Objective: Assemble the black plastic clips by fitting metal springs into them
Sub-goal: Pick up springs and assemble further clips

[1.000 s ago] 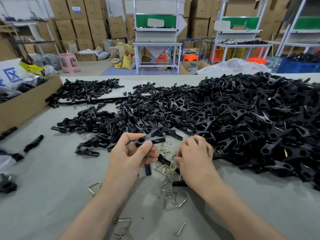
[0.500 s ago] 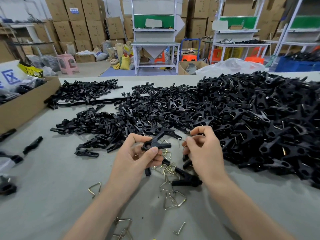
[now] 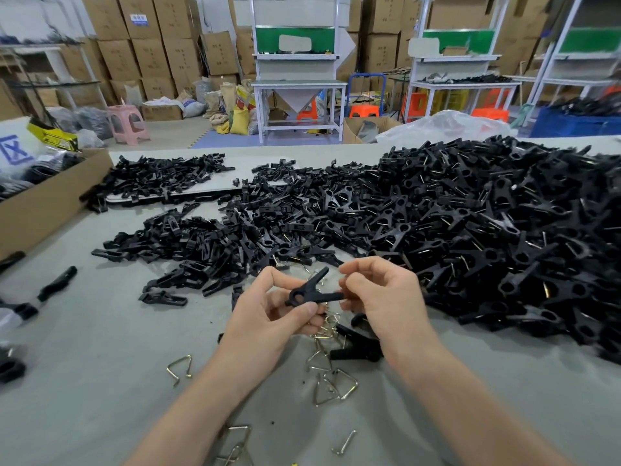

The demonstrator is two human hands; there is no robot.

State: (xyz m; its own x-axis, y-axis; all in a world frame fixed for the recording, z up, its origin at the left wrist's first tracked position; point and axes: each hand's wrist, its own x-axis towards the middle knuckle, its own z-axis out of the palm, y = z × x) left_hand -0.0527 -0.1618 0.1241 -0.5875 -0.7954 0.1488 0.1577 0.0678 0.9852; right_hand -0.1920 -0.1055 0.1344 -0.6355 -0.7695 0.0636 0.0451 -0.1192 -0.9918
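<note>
Matt black plastic clips (image 3: 470, 230) heaped from twelve to three o'clock on a smooth, matt grey tabletop (image 3: 84, 381). Shiny bent-wire metal springs (image 3: 332, 385) at six o'clock. Brown cardboard box (image 3: 50, 200) at nine o'clock.

Stacked cardboard boxes (image 3: 141, 45), white workbenches (image 3: 297, 85).

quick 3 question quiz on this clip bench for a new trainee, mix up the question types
1. True or false: the left hand holds a black clip.
2. Multiple choice: where do the loose metal springs lie? A) in a blue crate B) on the table between the forearms C) on a shelf
3. Fill in: the biggest pile of clips lies to the person's ____.
Key: 1 true; 2 B; 3 right.
</note>
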